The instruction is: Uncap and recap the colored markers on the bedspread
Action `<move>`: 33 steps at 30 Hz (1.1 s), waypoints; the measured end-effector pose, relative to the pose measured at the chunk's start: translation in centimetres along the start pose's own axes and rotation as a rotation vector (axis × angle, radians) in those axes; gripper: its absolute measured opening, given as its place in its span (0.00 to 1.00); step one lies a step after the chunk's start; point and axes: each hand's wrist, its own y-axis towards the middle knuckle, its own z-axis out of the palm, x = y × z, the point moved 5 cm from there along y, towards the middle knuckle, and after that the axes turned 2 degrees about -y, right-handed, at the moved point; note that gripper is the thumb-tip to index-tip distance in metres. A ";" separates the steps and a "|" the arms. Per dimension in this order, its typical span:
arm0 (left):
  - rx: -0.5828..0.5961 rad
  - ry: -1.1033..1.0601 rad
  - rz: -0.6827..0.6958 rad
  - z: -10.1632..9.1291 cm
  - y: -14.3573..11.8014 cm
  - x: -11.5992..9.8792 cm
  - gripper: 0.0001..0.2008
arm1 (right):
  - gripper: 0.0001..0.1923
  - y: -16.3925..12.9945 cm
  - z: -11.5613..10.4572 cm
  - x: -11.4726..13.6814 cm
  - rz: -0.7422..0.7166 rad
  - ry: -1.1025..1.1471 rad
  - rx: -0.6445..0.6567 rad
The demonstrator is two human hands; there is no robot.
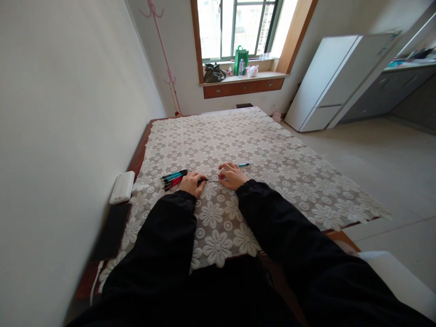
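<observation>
My left hand (191,182) and right hand (233,175) pinch a thin clear pen refill (214,180) just right of the loose red and teal pens (174,178); it could bend or slip.

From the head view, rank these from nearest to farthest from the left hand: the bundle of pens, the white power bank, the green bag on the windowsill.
Measured from the left hand:
1. Bundle of pens: just to its left on the lace cloth, touching or nearly so.
2. White power bank: farther left, at the table edge by the wall.
3. Green bag: far ahead on the windowsill.
</observation>
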 end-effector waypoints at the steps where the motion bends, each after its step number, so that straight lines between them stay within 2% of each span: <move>1: -0.001 -0.002 0.006 0.0 0.0 0.0 0.10 | 0.01 0.0 0.1 0.0 0.009 0.004 0.006; 20: 0.009 0.003 0.008 0.2 0.0 0.1 0.10 | 0.03 0.1 0.7 -0.5 0.046 0.037 0.018; 33: 0.043 -0.080 0.137 0.5 0.0 -0.5 0.10 | 0.01 0.2 0.7 1.1 -0.020 0.116 -0.007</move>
